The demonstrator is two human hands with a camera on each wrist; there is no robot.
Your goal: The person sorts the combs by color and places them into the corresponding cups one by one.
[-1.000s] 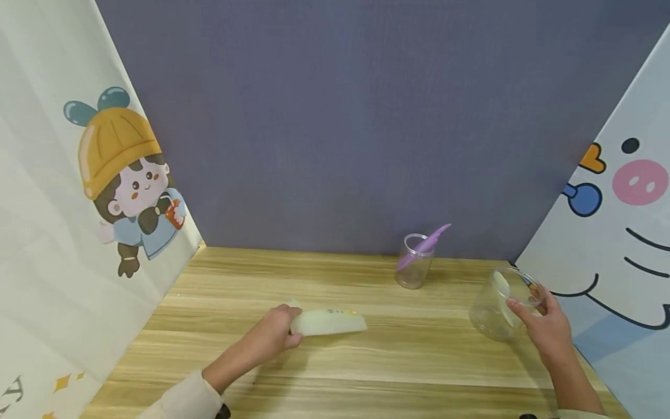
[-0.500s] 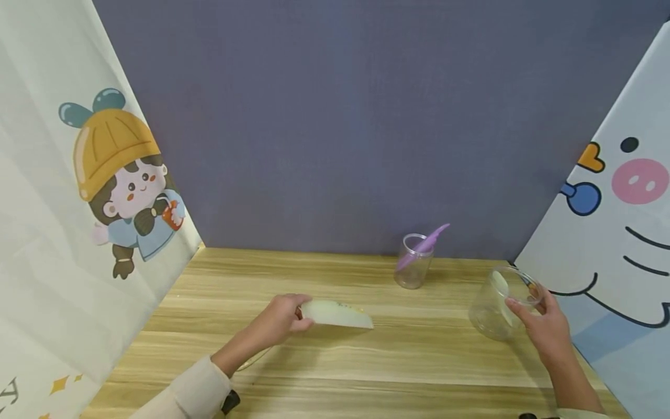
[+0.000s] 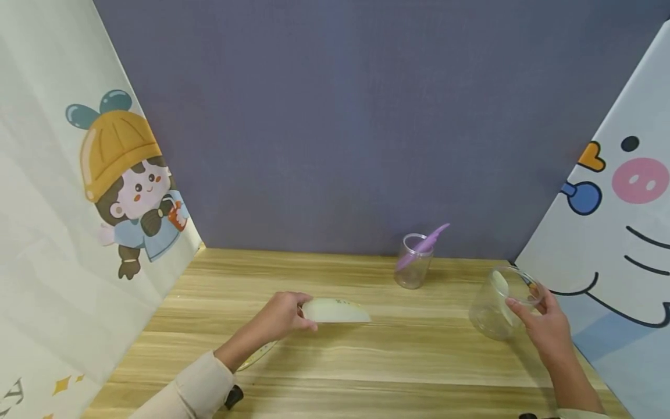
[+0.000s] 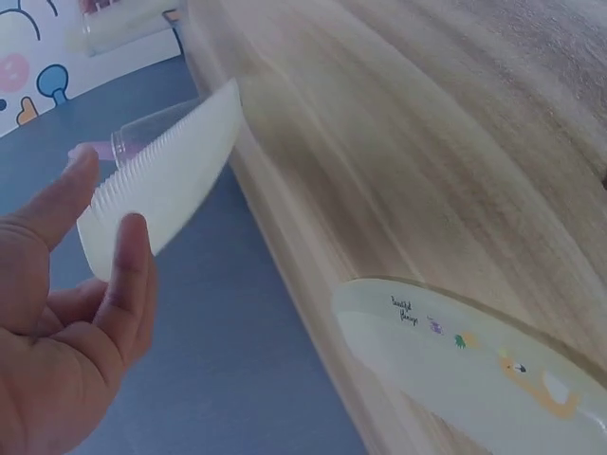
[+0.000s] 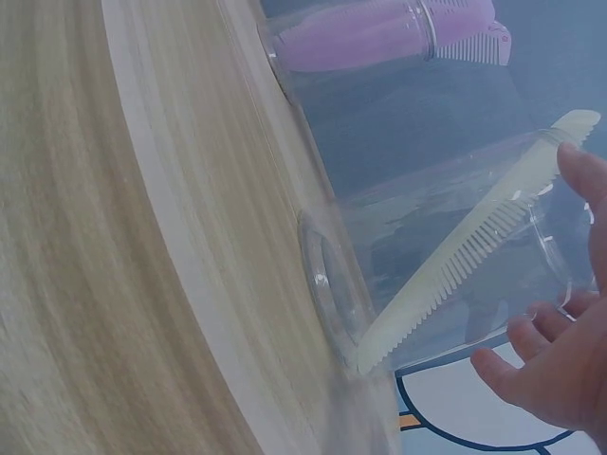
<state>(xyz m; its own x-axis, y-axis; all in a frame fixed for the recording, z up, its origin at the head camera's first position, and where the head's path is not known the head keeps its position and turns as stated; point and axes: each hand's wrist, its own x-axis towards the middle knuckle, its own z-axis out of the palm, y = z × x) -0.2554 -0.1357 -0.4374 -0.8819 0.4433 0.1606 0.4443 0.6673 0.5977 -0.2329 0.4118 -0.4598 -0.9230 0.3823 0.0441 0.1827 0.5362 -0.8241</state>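
At the far left a panel (image 3: 78, 233) printed with a cartoon child edges the wooden counter (image 3: 366, 361). A second pale comb (image 4: 474, 365) lies flat on the counter near the left forearm — the left wrist view shows small prints on its spine.

The left hand (image 3: 280, 317) holds a white comb (image 3: 335, 311) just above the counter, left of centre. The grip is a pinch: thumb and fingers closed on one end, the rest of the comb sticking out to the right. It looks light, thin and stiff, with fine teeth that could bend or catch; the smooth spine or the toothless end seems the better place to take it, as the hand does.

Further right, near the back wall, a small clear jar (image 3: 413, 262) stands upright with a purple comb (image 3: 424, 244) leaning out of it.

The right hand (image 3: 546, 329) holds a larger clear jar (image 3: 497, 305) tilted, its base on the counter — fingers curled over the rim. Inside, one pale comb (image 5: 465, 270) leans across the jar. The jar looks thin-walled, light and slick.

A pig-face panel (image 3: 628, 233) closes the right side.
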